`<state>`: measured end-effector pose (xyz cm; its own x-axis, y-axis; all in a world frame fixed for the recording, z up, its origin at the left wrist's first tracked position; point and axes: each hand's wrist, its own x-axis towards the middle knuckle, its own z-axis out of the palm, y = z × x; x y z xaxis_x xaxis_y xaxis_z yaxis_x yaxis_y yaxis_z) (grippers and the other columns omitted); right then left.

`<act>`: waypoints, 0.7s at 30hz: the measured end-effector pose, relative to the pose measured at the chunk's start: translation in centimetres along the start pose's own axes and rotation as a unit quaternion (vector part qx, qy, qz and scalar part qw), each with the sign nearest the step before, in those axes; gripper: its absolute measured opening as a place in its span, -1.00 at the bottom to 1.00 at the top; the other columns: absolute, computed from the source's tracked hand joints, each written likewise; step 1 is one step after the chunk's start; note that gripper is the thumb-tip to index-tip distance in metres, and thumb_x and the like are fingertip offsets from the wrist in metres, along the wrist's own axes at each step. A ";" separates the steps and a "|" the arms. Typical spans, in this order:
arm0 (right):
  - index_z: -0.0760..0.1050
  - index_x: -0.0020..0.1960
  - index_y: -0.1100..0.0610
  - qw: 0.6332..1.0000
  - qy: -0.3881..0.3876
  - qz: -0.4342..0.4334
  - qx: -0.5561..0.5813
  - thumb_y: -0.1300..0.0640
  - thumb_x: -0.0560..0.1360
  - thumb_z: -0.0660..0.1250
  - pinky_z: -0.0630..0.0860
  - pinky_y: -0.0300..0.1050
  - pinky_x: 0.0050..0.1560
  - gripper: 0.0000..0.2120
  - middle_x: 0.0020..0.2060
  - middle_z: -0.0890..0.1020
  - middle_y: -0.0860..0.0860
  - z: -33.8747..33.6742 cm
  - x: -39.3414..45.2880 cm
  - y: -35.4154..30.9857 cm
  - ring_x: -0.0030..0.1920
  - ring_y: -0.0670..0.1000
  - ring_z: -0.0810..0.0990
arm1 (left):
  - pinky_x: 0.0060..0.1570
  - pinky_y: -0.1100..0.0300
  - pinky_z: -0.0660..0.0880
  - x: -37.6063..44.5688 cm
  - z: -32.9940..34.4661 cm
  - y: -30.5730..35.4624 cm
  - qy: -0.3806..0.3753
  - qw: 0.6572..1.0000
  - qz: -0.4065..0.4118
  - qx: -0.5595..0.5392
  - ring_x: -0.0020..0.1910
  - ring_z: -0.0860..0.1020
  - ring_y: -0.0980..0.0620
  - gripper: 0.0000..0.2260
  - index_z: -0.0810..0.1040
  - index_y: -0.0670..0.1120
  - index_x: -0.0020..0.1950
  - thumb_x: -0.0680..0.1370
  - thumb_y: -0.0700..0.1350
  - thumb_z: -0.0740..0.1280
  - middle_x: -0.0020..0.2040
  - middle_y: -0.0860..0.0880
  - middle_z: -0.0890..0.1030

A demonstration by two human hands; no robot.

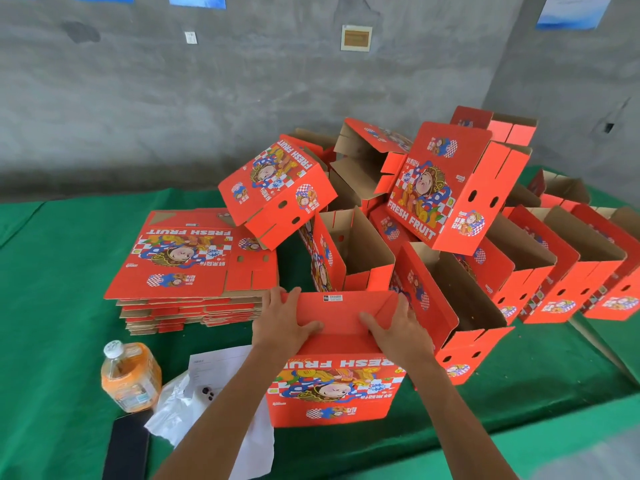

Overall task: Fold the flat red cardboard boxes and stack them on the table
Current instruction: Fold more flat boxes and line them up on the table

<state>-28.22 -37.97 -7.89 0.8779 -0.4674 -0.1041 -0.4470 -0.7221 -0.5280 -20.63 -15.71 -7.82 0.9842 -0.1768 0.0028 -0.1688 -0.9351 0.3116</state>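
While both of my hands press down on the top of the red printed cardboard box (pixel 332 393) at the near middle of the green cloth-covered surface (pixel 52 306), I see its "FRESH FRUIT" face turned towards me, upside down. My left hand (pixel 282 323) lies flat on the red top flap with fingers spread and fairly straight, the thumb reaching right across the flap. My right hand (pixel 398 330) does the same on the other side, its thumb pointing left — neither hand is curled round anything, both are released and simply pushing the flap down.

To the left and a little farther from me sits the stack of flat, unfolded red cardboard boxes (pixel 194 271), their brown corrugated edges showing in layers. Behind and to the right rises a loose heap of already folded red boxes (pixel 433 188): some stand open-topped with brown insides showing, and two lie tilted on top of the others. A row of upright open boxes (pixel 561 268) runs off to the right edge.

Near my left forearm stand a clear plastic bottle of orange drink (pixel 130 375) with a white cap, a sheet of white paper (pixel 221 362), some crumpled white plastic (pixel 180 407) and a flat black device (pixel 126 448) — all resting on the surface. Behind everything is a grey concrete wall (pixel 242 81).
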 end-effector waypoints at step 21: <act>0.30 0.52 0.33 0.915 -0.314 0.241 0.081 -0.60 0.47 -0.03 0.69 0.16 0.01 0.09 0.24 0.53 0.45 -1.0 -3.2 -6.6 -0.02 0.36 0.73 | 0.28 -0.18 0.48 -8.6 -1.7 -12.9 0.030 0.944 -0.208 -0.255 0.32 0.55 -0.19 -0.14 0.22 0.14 0.49 0.37 0.65 0.13 0.37 -0.06 0.48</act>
<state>-28.27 -32.17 -3.18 0.5345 -0.2893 -0.7941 -0.8211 -0.4004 -0.4068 -26.86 -1.63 -10.24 0.9636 0.2049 -0.1719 0.2651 -0.6476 0.7144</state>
